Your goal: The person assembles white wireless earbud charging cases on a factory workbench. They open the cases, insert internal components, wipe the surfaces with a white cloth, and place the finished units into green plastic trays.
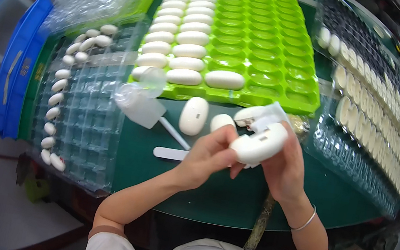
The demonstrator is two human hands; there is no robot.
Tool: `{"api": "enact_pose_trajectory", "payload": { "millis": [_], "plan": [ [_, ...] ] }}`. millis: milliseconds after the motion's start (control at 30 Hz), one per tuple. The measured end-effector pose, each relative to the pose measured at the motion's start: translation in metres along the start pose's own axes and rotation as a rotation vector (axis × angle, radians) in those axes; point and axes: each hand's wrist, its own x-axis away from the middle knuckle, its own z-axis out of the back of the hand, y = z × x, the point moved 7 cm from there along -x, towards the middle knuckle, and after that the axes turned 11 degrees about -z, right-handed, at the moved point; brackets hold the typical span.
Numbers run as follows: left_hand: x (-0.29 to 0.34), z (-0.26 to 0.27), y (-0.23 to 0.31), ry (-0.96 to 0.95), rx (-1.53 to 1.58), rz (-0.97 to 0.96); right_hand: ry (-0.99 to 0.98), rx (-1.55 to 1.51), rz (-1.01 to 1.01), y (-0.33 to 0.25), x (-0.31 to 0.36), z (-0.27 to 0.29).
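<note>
A white oval plastic shell (261,144) is held by the left hand (205,154) and the right hand (286,169) before a bright-green plastic tray (300,86), where two columns of pockets seem filled, a third begun, and the rest left.

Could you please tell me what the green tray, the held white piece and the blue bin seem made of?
Green tray: likely thin moulded plastic, glossy; its pockets catch highlights.
White piece: probably hard plastic, smooth, satin, with neat cut-outs.
Blue bin: perhaps plastic, dull-sheened and evenly coloured, though uncertain.
</note>
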Motion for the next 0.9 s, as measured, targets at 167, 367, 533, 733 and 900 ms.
{"api": "enact_pose_trajectory", "payload": {
  "millis": [167, 367, 533, 733, 900],
  "plan": [
    [-0.004, -0.011, 0.039, -0.033, -0.663, -0.181, 0.06, 0.623, 0.589, -0.018, 0.011, -0.024],
    [0.011, -0.025, 0.066, -0.072, -0.901, -0.135, 0.073, 0.572, 0.289, 0.002, 0.006, -0.002],
    [0.041, 0.014, 0.173, 0.148, -1.264, -0.439, -0.044, 0.359, 0.112, 0.009, -0.002, -0.003],
    [-0.001, 0.192, 0.257, 0.43, -2.025, -0.521, -0.052, 0.195, 0.011, 0.005, -0.001, -0.013],
    [-0.043, 0.278, 0.237, 0.08, -2.489, -0.311, -0.092, 0.122, -0.099, 0.008, -0.005, -0.008]
  ]
}}
